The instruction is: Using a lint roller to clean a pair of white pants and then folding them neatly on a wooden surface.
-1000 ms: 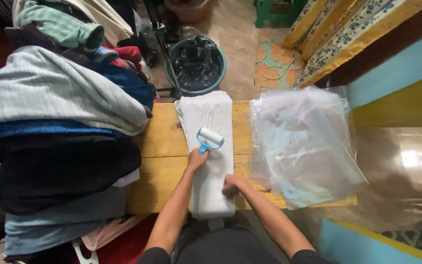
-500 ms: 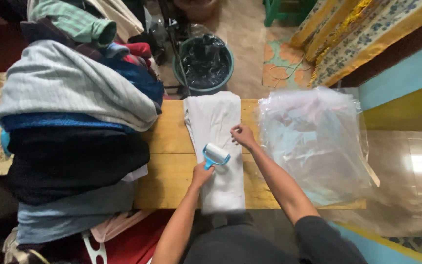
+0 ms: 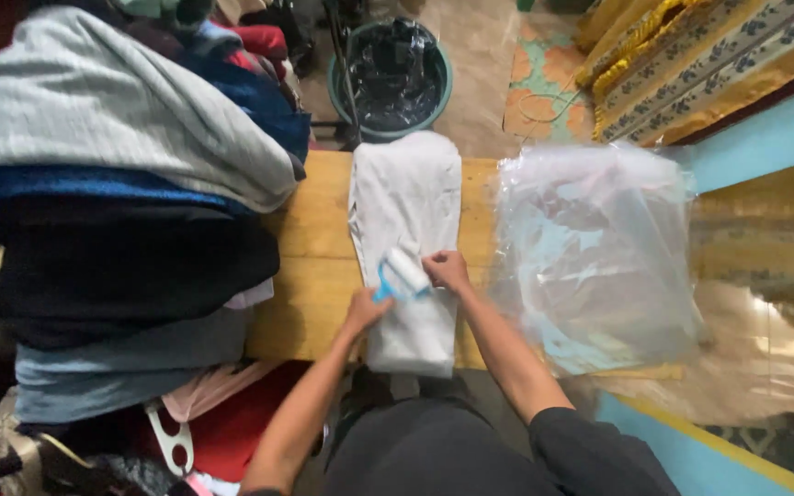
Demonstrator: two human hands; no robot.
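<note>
Near frame centre, my left hand point(image 3: 365, 310) gripped the lint roller point(image 3: 403, 273) while my right hand point(image 3: 448, 270) pinned the folded white garment point(image 3: 406, 197), which could bunch if pressed unevenly.

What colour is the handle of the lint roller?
The lint roller has a light blue handle; its roll is white. The head view shows it.

The right hand point(image 3: 446, 271) has drawn back to touch the lint roller point(image 3: 404, 273) beside the left hand point(image 3: 365, 310).
</note>
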